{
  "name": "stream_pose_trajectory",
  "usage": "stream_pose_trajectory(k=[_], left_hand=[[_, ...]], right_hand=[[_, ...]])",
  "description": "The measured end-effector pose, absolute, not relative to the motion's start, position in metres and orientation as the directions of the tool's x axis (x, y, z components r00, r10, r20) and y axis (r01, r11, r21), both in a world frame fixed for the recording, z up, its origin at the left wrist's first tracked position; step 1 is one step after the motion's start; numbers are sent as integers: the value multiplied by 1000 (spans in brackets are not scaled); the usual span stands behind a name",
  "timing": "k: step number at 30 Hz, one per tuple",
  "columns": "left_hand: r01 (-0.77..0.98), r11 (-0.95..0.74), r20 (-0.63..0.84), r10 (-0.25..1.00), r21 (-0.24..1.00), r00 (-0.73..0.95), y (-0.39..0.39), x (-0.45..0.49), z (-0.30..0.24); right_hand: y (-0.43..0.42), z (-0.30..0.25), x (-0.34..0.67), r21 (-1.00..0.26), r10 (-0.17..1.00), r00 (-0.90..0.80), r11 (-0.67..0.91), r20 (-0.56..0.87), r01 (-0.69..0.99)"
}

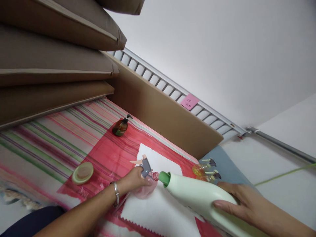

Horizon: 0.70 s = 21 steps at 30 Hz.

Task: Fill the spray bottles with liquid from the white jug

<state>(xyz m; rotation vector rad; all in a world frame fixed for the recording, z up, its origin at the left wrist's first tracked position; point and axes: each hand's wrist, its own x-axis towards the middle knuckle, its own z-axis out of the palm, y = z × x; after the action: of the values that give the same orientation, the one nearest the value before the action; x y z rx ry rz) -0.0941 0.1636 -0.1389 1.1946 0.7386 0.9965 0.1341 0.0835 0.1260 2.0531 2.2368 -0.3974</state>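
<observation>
My left hand (135, 180), with a silver bracelet at its wrist, is closed on a grey and peach spray trigger head (145, 166). Just beside these fingers is a clear pink spray bottle (145, 192), its neck uncovered; whether the hand also grips it I cannot tell. My right hand (237, 199) grips a large pale green jug (195, 191) by its handle, tilted to the left. The jug's green spout (164, 178) is right at the mouth of the pink bottle. No flowing liquid can be made out.
White cloth (160, 210) lies on red plastic sheeting (101, 151) over a striped cover (49, 138). A brown pump bottle (120, 126), a round pale green lid (83, 172) and yellowish spray bottles (198, 169) lie around. Stacked cushions (54, 56), a board (158, 105) and a railing (158, 80) border the area.
</observation>
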Motion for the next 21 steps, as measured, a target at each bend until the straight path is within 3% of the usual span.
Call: stream_pose_trajectory(k=[2,21], left_hand=[[-229,69,31,914,971,404,164,-94,-139],[-195,41,43,911,980,409,168,-91,-149]], right_hand=[[85,126,139,-129,915,-151,110,-374,986],[89,125,147,-160,904,-172,117,-392,980]])
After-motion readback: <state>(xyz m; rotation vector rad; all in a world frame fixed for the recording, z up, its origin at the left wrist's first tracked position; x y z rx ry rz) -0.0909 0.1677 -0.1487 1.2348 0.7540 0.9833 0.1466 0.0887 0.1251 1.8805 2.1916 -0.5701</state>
